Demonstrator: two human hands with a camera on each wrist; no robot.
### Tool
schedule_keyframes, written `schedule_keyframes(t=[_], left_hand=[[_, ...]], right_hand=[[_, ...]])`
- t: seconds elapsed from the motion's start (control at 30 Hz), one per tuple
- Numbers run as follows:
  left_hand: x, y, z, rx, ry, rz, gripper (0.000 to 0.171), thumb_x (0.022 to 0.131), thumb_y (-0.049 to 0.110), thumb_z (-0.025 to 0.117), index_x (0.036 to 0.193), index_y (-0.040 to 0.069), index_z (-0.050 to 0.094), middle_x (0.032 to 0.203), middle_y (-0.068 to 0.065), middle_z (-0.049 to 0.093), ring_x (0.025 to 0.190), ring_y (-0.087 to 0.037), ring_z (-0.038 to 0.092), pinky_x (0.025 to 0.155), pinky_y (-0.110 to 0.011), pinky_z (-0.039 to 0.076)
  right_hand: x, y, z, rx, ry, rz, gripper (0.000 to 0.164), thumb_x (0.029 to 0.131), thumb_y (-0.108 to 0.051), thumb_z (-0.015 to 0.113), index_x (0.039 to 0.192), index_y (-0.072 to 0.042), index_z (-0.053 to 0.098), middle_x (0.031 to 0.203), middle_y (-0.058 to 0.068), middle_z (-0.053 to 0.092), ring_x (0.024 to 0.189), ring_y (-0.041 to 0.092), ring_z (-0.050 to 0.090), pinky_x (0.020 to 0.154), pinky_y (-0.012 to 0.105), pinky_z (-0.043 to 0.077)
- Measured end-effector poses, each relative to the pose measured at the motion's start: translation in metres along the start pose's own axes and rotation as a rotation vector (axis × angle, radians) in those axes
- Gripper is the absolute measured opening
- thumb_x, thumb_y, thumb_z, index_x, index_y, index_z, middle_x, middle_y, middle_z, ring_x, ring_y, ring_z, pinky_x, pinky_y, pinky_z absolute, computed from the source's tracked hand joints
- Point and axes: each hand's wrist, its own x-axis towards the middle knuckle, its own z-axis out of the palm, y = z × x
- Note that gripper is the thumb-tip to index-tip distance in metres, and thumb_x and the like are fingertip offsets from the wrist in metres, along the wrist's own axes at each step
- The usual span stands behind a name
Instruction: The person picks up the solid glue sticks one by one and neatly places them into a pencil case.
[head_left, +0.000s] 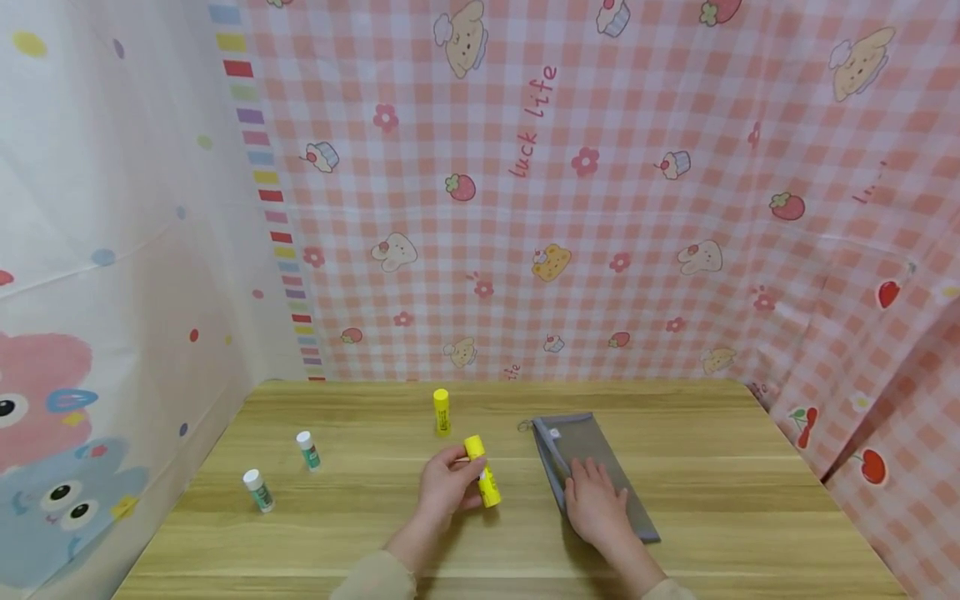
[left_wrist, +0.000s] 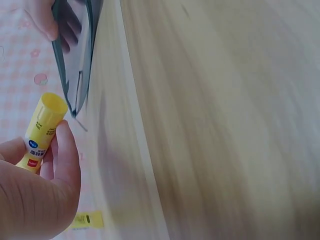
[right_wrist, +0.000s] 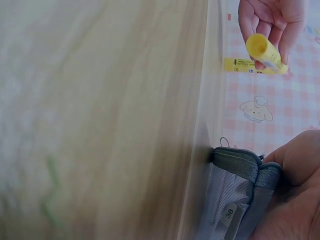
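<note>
In the head view, my left hand grips a yellow glue stick between thumb and fingers, tilted above the table. My right hand rests on the upper side of a grey mesh zipper pouch, its fingers laid over the mesh. From the left wrist, the pouch shows its mouth gaping, with fingers visible through the mesh. The right wrist view shows the pouch's zipped corner and tag beside the right hand. Whether anything lies in the pouch, I cannot tell.
A second yellow glue stick stands upright farther back on the wooden table. Two glue sticks with white caps, one nearer and one farther, stand at the left. Patterned curtains hang along the back and sides.
</note>
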Motion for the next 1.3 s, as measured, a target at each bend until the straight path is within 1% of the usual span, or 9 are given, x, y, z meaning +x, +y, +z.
schedule_keyframes(t=[0.23, 0.43, 0.57, 0.83, 1.07, 1.17, 1.3], left_hand=[[-0.001, -0.004, 0.018, -0.006, -0.028, -0.035, 0.042, 0.092, 0.013, 0.071, 0.124, -0.009, 0.057, 0.099, -0.011, 0.068, 0.076, -0.019, 0.066, 0.061, -0.04, 0.061], [-0.002, -0.007, 0.035, -0.057, -0.04, -0.045, 0.042, 0.092, 0.011, 0.07, 0.124, -0.01, 0.055, 0.098, -0.012, 0.071, 0.072, -0.021, 0.068, 0.06, -0.042, 0.061], [-0.002, -0.006, 0.045, -0.081, -0.031, -0.044, 0.041, 0.092, 0.009, 0.07, 0.124, -0.011, 0.055, 0.096, -0.013, 0.071, 0.071, -0.022, 0.068, 0.06, -0.041, 0.061], [-0.001, -0.005, 0.066, -0.102, -0.018, -0.045, 0.036, 0.09, 0.007, 0.071, 0.118, -0.011, 0.058, 0.091, -0.013, 0.07, 0.068, -0.021, 0.067, 0.057, -0.041, 0.061], [-0.001, -0.009, 0.079, -0.087, -0.021, -0.044, 0.036, 0.09, 0.008, 0.072, 0.116, -0.011, 0.058, 0.089, -0.013, 0.07, 0.068, -0.023, 0.069, 0.056, -0.042, 0.061], [-0.001, -0.011, 0.083, -0.078, -0.011, -0.051, 0.036, 0.089, 0.008, 0.071, 0.116, -0.012, 0.058, 0.087, -0.013, 0.069, 0.066, -0.023, 0.068, 0.056, -0.042, 0.061], [0.0, -0.012, 0.089, -0.068, 0.012, -0.061, 0.034, 0.088, 0.008, 0.072, 0.113, -0.01, 0.059, 0.082, -0.011, 0.069, 0.062, -0.019, 0.067, 0.054, -0.041, 0.06]], right_hand=[[0.0, -0.001, 0.0, 0.0, 0.001, -0.002, 0.043, 0.101, -0.014, 0.045, 0.138, 0.008, 0.049, 0.145, 0.035, 0.039, 0.135, 0.054, 0.031, 0.101, 0.081, 0.019], [-0.001, 0.0, 0.0, 0.007, 0.016, -0.014, 0.043, 0.1, -0.014, 0.045, 0.137, 0.009, 0.05, 0.144, 0.036, 0.04, 0.134, 0.055, 0.032, 0.1, 0.082, 0.019], [-0.001, 0.001, 0.001, 0.013, 0.026, -0.016, 0.043, 0.101, -0.014, 0.045, 0.137, 0.009, 0.05, 0.144, 0.036, 0.04, 0.134, 0.055, 0.032, 0.1, 0.082, 0.019], [-0.001, 0.001, 0.002, 0.014, 0.03, -0.022, 0.042, 0.101, -0.013, 0.046, 0.136, 0.009, 0.051, 0.143, 0.036, 0.04, 0.134, 0.055, 0.032, 0.099, 0.082, 0.02], [-0.002, 0.001, 0.001, 0.022, 0.035, -0.024, 0.042, 0.101, -0.013, 0.045, 0.136, 0.009, 0.05, 0.143, 0.036, 0.04, 0.135, 0.054, 0.031, 0.1, 0.082, 0.02], [-0.002, 0.001, 0.001, 0.025, 0.04, -0.024, 0.042, 0.101, -0.013, 0.045, 0.136, 0.009, 0.05, 0.143, 0.036, 0.04, 0.135, 0.054, 0.031, 0.1, 0.082, 0.02], [-0.002, 0.002, 0.001, 0.033, 0.046, -0.024, 0.042, 0.101, -0.013, 0.045, 0.136, 0.009, 0.05, 0.144, 0.035, 0.04, 0.135, 0.054, 0.031, 0.1, 0.081, 0.02]])
